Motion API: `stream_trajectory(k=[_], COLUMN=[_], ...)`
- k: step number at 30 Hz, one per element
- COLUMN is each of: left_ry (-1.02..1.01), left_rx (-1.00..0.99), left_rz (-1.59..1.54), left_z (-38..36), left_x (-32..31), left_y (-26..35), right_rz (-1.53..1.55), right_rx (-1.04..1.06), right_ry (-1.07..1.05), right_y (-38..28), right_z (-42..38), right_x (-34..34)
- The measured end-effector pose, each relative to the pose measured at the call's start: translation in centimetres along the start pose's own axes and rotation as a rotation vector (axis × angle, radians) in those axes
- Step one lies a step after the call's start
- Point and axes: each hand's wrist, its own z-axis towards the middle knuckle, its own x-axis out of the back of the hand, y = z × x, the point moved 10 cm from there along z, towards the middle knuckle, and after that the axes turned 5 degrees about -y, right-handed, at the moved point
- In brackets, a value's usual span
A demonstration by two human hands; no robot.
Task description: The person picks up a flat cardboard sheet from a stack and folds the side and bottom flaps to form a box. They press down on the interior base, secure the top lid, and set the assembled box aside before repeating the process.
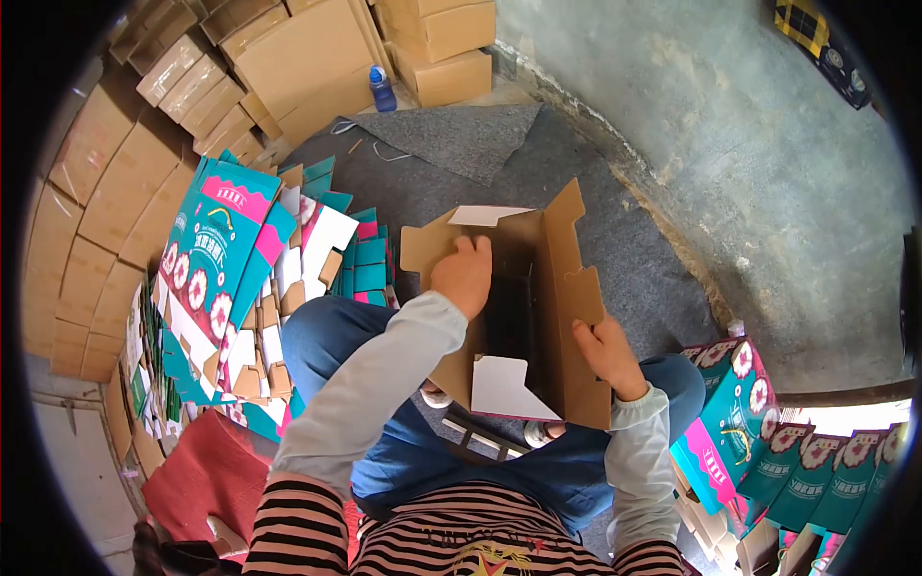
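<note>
Between my knees stands a cardboard box (565,298) with its top open, brown inside, its flaps folded outward. Small white flaps (501,386) stick out at its near and far ends. My left hand (466,276) is at the box's left wall, fingers bent together over it; its thumb is hidden. On the opposite side my right hand (611,356) grips the edge of the right flap, with the thumb on the inner face. The bottom of the box lies in dark shadow.
Flat teal and pink printed cartons (216,254) are piled on my left. Printed boxes (735,422) stand at my right. Brown cartons (307,67) are stacked at the back left, near a blue bottle (382,89). A concrete wall (711,144) rises on the right.
</note>
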Motion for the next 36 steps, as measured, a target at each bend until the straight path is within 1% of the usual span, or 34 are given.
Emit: stream_trajectory(k=[1, 4, 7, 10, 13, 15, 16, 17, 19, 20, 21, 22, 24, 27, 30, 31, 33, 36], left_ry=[0.017, 0.124, 0.273, 0.261, 0.4, 0.447, 0.47, 0.29, -0.123, -0.292, -0.382, -0.482, -0.415, -0.422, -0.268, -0.278, -0.265, -0.214], left_rx=[0.046, -0.015, -0.079, -0.206, -0.305, -0.267, -0.246, -0.243, -0.385, -0.405, -0.524, -0.595, -0.635, -0.63, -0.635, -0.627, -0.685, -0.806], left_rz=[-0.007, -0.145, -0.211, -0.158, -0.338, -0.397, -0.427, -0.431, -0.151, -0.052, 0.058, 0.09, -0.08, -0.284, -0.37, -0.345, -0.377, -0.349], left_z=[1.0, 3.0, 4.9, 6.4, 7.1, 5.8, 4.1, 3.0, -0.9, -3.4, -6.0, -8.3, -10.5, -12.0, -14.3, -14.9, -16.3, -19.2], left_x=[0.1, 1.7, 3.2, 2.9, 1.1, 0.5, 1.4, 0.6, -1.7, -2.5, -4.1, -5.0, -4.1, -2.7, -2.2, -2.3, -1.9, -1.4], left_y=[-0.6, -0.4, -0.3, 1.6, 1.9, 1.2, 1.2, 1.7, 4.7, 5.7, 6.5, 7.0, 7.3, 7.1, 6.7, 6.5, 6.4, 7.7], right_rz=[-0.016, -0.107, -0.385, -0.686, -0.696, -0.719, -0.73, -0.742, -0.753, -0.753, -0.754, -0.75, -0.744, -0.73, -0.677, -0.659, -0.625, -0.64], right_rx=[0.028, 0.132, 0.172, 0.203, 0.134, 0.099, 0.103, 0.108, 0.115, 0.117, 0.121, 0.115, 0.1, 0.103, 0.111, 0.108, 0.099, 0.095], right_ry=[-0.014, -0.048, 0.003, 0.041, -0.046, -0.071, -0.058, -0.048, -0.03, -0.023, -0.018, -0.024, -0.03, -0.037, -0.046, -0.059, -0.082, -0.031], right_y=[-0.7, -1.7, -3.6, -3.4, -3.1, -3.4, -3.3, -3.3, -3.2, -3.2, -3.2, -3.2, -3.3, -3.5, -3.6, -3.8, -4.1, -3.4], right_z=[0.2, 0.1, -0.5, -0.4, 0.3, 0.7, 0.7, 0.8, 0.8, 0.8, 0.8, 0.8, 0.8, 0.6, 0.4, 0.4, 0.4, 0.6], right_x=[-0.3, -1.0, -1.2, -2.3, -3.2, -3.5, -3.6, -3.7, -3.9, -3.8, -3.8, -3.9, -3.9, -3.9, -3.5, -3.6, -3.6, -3.3])
